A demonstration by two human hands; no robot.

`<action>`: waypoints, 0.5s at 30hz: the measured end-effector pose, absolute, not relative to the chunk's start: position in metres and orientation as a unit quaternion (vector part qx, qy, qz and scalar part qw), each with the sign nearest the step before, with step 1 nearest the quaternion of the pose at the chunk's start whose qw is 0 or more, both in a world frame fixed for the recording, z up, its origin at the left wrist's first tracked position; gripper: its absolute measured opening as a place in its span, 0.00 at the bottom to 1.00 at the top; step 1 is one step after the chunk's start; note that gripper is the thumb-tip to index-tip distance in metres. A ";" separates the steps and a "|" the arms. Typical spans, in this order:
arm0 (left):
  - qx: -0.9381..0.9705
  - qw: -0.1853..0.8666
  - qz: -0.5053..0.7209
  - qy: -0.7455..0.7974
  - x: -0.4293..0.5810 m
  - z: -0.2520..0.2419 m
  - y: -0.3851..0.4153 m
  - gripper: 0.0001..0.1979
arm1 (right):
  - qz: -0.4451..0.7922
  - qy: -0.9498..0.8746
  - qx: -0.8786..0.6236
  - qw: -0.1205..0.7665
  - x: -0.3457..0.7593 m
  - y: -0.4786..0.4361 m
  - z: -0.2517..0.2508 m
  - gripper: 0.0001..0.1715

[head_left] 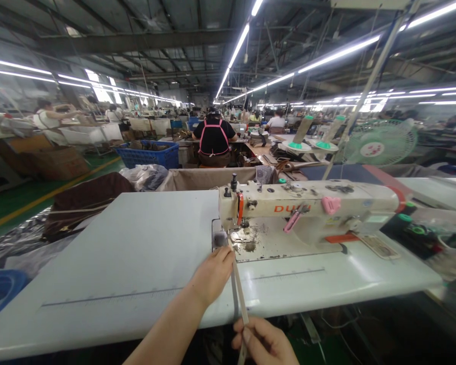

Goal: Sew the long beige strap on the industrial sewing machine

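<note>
In the head view, a pale narrow strip [240, 291] runs from the needle area of the sewing machine [355, 213] towards the near edge of the bench [155, 243]; the right hand [269, 342], at that near edge, has its thumb and fingers closed on the strip, pinching it; the left hand [215, 274] lies farther in, just on the near side of the needle area, its fingers bunched together over the strip's far part, though I cannot tell whether they grip it or only press it down; a ruler marking [129, 295] crosses the bench to the left; pink snips [293, 220] rest against the machine, well apart from both hands; as for progress, the strip's far end seems to be at the needle, while most of the visible length lies on the near side, so I judge that much to be unsewn; any finished stitching is too small to make out, and the near end is cut off by the frame.
</note>
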State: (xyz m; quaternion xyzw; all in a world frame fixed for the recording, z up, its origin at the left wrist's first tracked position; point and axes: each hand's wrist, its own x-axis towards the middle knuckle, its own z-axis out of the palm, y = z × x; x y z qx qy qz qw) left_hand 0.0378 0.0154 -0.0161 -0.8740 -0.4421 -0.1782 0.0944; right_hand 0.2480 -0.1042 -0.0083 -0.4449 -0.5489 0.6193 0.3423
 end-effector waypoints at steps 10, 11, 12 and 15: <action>-0.865 0.050 -0.204 -0.456 0.037 -0.010 0.013 0.14 | 0.683 -0.444 -0.462 0.350 0.235 -0.112 0.015 0.39; -0.865 0.053 -0.204 -0.455 0.037 -0.009 0.013 0.14 | 0.696 -0.429 -0.460 0.347 0.236 -0.114 0.015 0.39; -0.865 0.055 -0.205 -0.455 0.037 -0.008 0.013 0.13 | 0.708 -0.414 -0.456 0.344 0.236 -0.116 0.014 0.40; -0.864 0.056 -0.209 -0.454 0.037 -0.008 0.013 0.13 | 0.730 -0.393 -0.444 0.341 0.238 -0.122 0.013 0.39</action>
